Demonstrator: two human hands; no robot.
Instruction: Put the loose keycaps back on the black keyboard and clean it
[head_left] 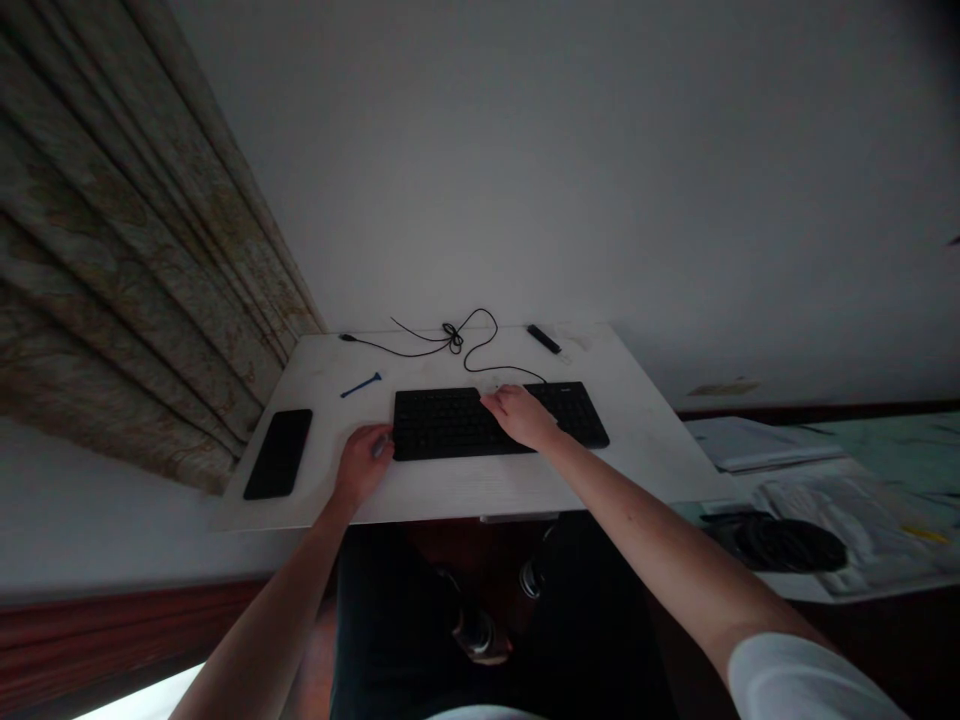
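A black keyboard (457, 425) lies on a small white table (645, 440), its thin cable (457, 340) looping toward the wall. My left hand (363, 462) rests at the keyboard's left end, fingers curled against its edge. My right hand (519, 414) lies on the keys near the top middle, fingers bent together over a small pale thing I cannot make out. The picture is dim.
A black phone (279, 452) lies at the table's left edge, near a small blue tool (361, 384). A short black stick (544, 339) sits at the back. A patterned curtain (127, 270) hangs left. Papers (772, 440) and a dark round object (787, 545) lie right.
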